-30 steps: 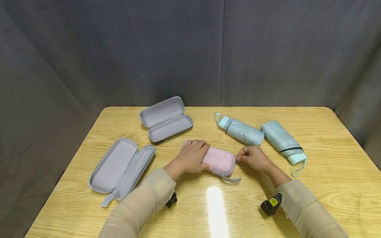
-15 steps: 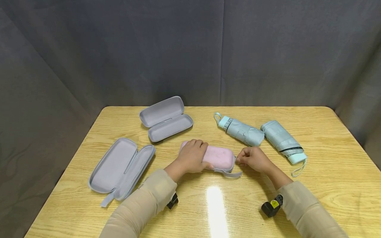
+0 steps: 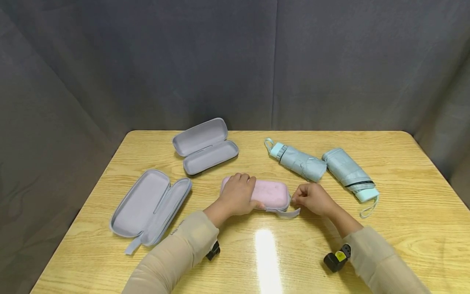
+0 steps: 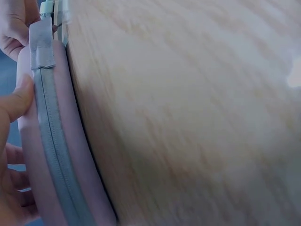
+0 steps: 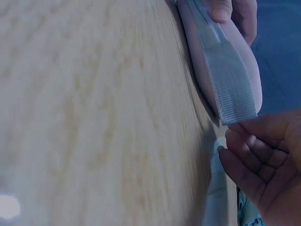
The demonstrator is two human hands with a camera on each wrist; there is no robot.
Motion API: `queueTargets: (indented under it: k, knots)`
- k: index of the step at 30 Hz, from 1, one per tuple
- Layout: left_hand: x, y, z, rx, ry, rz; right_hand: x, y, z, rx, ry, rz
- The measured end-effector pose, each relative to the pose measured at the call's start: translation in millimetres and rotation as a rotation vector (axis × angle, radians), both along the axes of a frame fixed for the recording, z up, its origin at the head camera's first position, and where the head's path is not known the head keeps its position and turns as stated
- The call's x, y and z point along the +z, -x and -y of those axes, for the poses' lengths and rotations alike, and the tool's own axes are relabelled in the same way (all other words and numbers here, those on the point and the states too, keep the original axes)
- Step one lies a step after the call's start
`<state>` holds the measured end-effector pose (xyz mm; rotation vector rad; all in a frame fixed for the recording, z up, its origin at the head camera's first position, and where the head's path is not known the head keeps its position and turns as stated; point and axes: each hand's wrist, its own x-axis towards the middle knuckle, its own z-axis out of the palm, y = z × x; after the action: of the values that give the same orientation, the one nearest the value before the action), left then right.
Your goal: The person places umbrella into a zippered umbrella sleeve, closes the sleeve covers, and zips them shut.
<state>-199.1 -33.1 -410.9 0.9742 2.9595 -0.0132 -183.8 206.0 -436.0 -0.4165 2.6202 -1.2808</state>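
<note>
Near the middle of the table, in the head view, lies a closed pink zippered glasses case (image 3: pixel 271 193). My left hand (image 3: pixel 238 195) grips its left part from above, thumb along the near side and fingers over the top. At the case's right end, my right hand (image 3: pixel 313 199) pinches the zipper pull with thumb and forefinger; the pull itself is mostly hidden. A grey fabric strap (image 5: pixel 230 80) lies along the zipper and sticks out past that end, close to the right fingertips. The left wrist view shows the grey zipper (image 4: pixel 54 136) running shut along the side.
An open grey zippered case (image 3: pixel 141 206) lies at the left, its strap toward the front. Behind it stands an open grey hinged glasses case (image 3: pixel 207 147). Two folded pale-teal umbrellas, one (image 3: pixel 301 162) at the back and another (image 3: pixel 349 173) farther right, lie beyond the right hand.
The pink case has turned slightly, its right end swinging away from me and its left end toward me. Its strap has moved farther back and right. Both hands keep their hold.
</note>
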Motion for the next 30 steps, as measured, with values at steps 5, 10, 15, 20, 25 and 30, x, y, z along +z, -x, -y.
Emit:
queueTargets:
  k: [5,10,15,20,25,30]
  knots:
    - [0.1,-2.5,-0.6,0.015,0.006,-0.007,2.0,-5.1,0.8,0.022,-0.045,-0.03]
    - [1.0,-7.2,-1.7,0.021,0.007,-0.01,2.4,-11.1,0.8,0.059,-0.035,0.008]
    - [0.6,-11.7,-1.7,0.027,0.003,-0.021,2.7,-16.8,2.0,0.083,-0.032,0.001]
    - [-1.1,-16.2,-1.5,0.029,0.004,-0.014,2.8,-21.1,4.7,0.108,-0.041,-0.016]
    - [-1.8,-19.9,-1.1,0.03,0.017,-0.044,3.8,-24.5,6.6,0.125,-0.049,-0.039]
    - [-0.2,-21.5,-0.6,0.039,0.006,-0.047,4.9,-27.2,9.2,0.144,-0.048,-0.055]
